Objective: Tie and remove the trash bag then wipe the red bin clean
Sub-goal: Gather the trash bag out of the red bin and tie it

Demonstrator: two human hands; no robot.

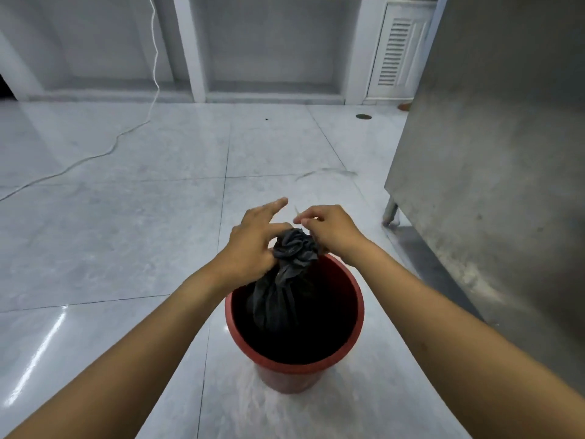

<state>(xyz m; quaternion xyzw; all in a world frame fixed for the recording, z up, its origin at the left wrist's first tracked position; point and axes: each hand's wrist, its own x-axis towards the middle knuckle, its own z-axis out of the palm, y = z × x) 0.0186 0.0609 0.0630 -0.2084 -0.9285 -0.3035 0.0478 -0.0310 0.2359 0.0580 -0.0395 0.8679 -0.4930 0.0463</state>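
Tiled floor (126, 217), one red bin (357, 315), one black bag (285, 289), two hands (253, 245) gripping it

Soft, cool, even light fills my view, bright enough to read everything. The glossy floor (126, 232) throws white streaks of glare at my lower left. The inside of the red bin (357, 312) sinks into near-black shadow. The wide lens bows the far wall (269, 42) and stretches my forearms at the bottom corners. My fingertips (280, 202) look slightly smeared.
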